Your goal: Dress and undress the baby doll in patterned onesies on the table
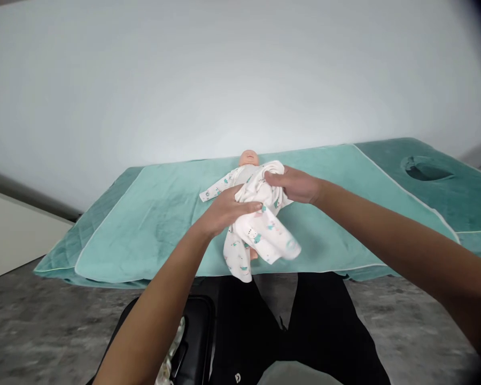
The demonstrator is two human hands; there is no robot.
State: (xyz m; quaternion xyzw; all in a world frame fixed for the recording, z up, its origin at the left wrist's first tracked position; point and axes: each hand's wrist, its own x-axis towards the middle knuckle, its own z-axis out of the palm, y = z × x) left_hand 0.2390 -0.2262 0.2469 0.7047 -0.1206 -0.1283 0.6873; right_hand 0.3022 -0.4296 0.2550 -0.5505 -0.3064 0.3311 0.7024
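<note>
A baby doll [249,158] lies on its back on the green bed cover, its head toward the wall. It wears a white printed top with one sleeve [218,188] stretched out to the left. White printed baby pants [260,235] are bunched over the doll's lower body, their legs hanging toward me. My left hand [229,209] grips the gathered cloth on its left side, thumb on top. At the upper right of the same bundle, my right hand [291,183] pinches the cloth. A bit of the doll's foot [253,253] shows under the fabric; its legs are otherwise hidden.
The padded bed [164,230] stands against a pale wall [240,80]. A face hole [427,170] opens at its right end. Below the front edge, a black case or seat [198,331] with patterned cloth [175,347] sits beside my legs. A white panel [20,230] stands at left.
</note>
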